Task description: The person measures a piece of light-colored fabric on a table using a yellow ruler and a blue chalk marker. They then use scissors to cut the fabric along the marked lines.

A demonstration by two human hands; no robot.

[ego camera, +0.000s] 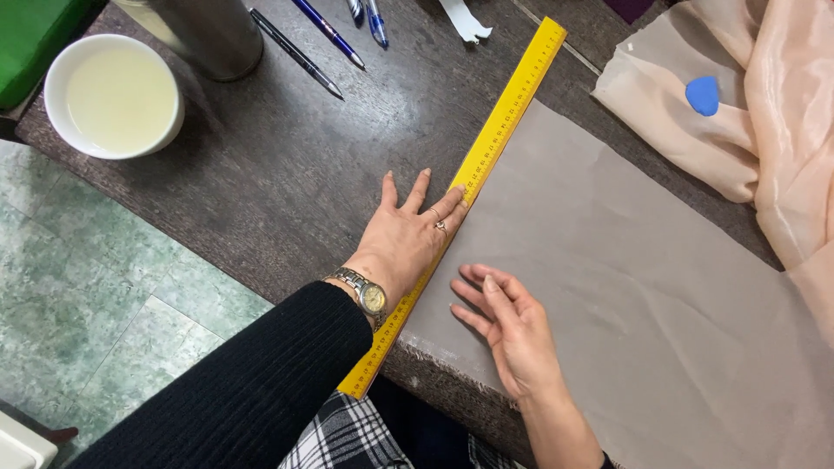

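Note:
My left hand [402, 236] lies flat, fingers spread, pressing on a long yellow ruler [504, 122] that runs diagonally along the left edge of a sheer grey-beige cloth [634, 287] on the dark wooden table [287, 165]. A wristwatch and a black ribbed sleeve are on that arm. My right hand [512, 330] rests open and flat on the cloth just right of the ruler, fingers pointing toward the ruler. Neither hand holds anything.
A white bowl of pale liquid [113, 95] sits at the table's left corner beside a metal cylinder [208, 35]. Several pens [326, 39] lie at the back. Peach fabric [764, 113] with a blue tailor's chalk [703, 95] is bunched at right. Tiled floor [95, 313] lies left.

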